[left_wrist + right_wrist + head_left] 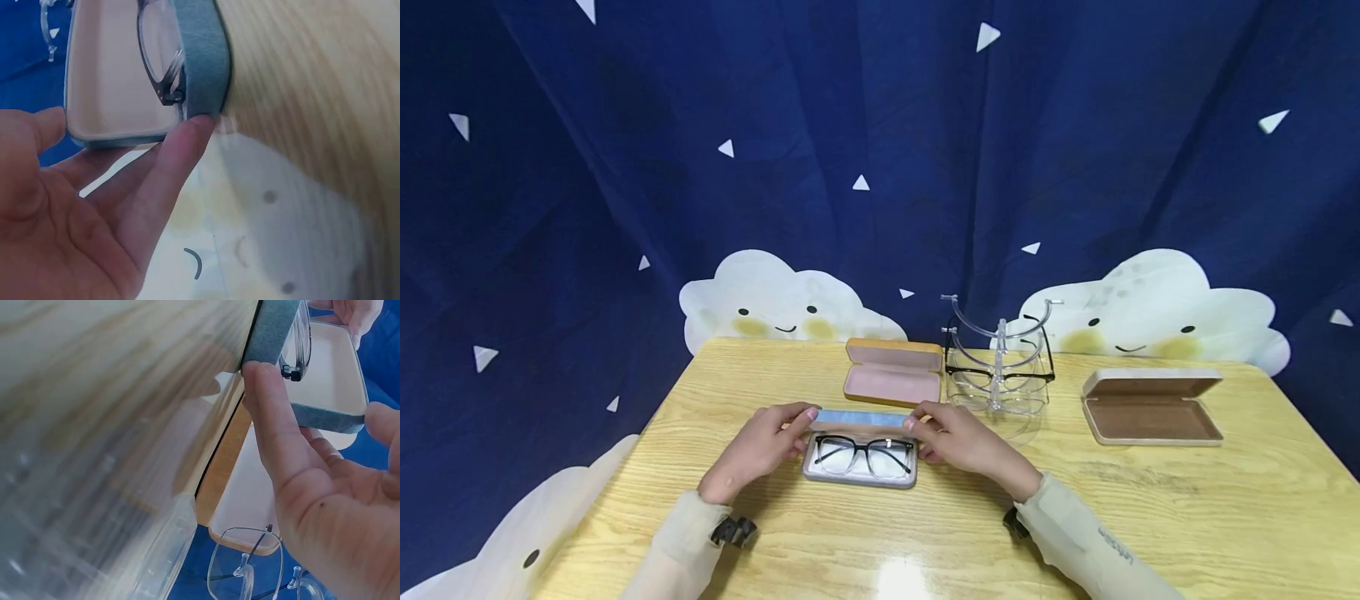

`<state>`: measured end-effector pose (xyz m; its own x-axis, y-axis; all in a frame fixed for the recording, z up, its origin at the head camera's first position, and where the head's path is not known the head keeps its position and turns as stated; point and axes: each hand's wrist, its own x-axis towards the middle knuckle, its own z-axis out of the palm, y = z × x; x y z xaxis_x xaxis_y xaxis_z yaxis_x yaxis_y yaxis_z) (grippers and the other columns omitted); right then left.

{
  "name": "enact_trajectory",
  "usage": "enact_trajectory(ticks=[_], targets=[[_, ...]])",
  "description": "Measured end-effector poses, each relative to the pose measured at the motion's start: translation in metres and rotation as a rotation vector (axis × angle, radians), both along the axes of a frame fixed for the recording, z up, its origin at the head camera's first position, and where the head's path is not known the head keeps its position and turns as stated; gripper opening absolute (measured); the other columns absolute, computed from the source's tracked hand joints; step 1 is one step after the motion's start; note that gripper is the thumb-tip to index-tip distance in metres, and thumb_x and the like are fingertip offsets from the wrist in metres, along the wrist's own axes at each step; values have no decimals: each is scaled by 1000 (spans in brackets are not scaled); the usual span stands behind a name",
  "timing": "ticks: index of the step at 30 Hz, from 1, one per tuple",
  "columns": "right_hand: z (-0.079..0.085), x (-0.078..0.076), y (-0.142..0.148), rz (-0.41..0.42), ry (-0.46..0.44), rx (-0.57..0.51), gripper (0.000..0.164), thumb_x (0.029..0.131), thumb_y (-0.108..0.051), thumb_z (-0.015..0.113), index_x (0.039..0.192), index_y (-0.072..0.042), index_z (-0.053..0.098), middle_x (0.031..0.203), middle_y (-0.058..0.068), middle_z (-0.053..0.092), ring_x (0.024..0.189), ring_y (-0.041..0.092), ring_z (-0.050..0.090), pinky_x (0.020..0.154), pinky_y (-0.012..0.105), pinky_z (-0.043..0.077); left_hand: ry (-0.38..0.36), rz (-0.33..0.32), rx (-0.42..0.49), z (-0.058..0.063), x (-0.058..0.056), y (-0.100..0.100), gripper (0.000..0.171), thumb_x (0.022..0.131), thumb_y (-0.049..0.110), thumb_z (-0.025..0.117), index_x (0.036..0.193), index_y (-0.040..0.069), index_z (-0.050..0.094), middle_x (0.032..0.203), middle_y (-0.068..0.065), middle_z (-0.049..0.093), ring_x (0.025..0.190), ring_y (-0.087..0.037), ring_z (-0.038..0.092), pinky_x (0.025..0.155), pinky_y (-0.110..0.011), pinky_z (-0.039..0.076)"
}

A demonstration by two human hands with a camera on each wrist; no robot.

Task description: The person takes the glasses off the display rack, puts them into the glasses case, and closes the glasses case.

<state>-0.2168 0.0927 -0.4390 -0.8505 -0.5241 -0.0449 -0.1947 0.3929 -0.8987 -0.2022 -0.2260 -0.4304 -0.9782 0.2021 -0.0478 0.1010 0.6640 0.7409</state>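
Note:
A blue-grey glasses case (860, 482) lies on the table with its lid (865, 419) raised. Black-rimmed eyeglasses (865, 447) with clear lower frames rest inside it, temples folded. My left hand (767, 442) grips the left end of the case, thumb at the lid's edge and a finger against the base. At the opposite end my right hand (962, 440) does the same, its thumb (381, 422) on the lid's rim. The lid's pinkish lining (103, 75) shows in the left wrist view.
Behind stands an open orange case (892, 385) with pink lining. Right of it, a clear tiered display stand (1000, 358) carries eyeglasses, including a black-browed pair (1030, 379). An open white case (1153, 421) with brown lining is farther right. A dark blue curtain (880, 125) hangs behind the table.

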Motion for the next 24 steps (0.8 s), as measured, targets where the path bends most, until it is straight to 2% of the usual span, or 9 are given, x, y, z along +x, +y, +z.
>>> enact_trajectory(ticks=[4,12,19,24], targets=[[0,-1,1,24,12,-13,30,108,-24,57,113,5,62,104,28,76,81,32,78,69,37,66,-34,-40,46,3,0,-4,48,110,39,51,136,2,66,119,-18,74,82,-17,75,70,-30,64],[0,-1,2,39,-39,-21,27,106,-26,61,111,0,66,106,22,76,86,29,78,75,39,67,-142,-207,184,6,-4,-15,48,111,28,53,138,-11,57,124,-32,67,97,-31,77,85,-40,66],[2,1,2,11,-83,-20,30,101,-28,70,113,0,67,102,18,76,85,28,77,75,41,67,-197,-227,218,8,-4,-20,46,108,27,59,136,-10,58,125,-30,64,101,-32,75,89,-43,65],[2,4,4,19,-29,5,25,96,-26,74,106,-4,66,96,13,74,82,26,75,71,39,65,-205,-274,233,8,-5,-22,43,105,22,64,134,-9,59,132,-31,62,109,-34,73,91,-45,65]])
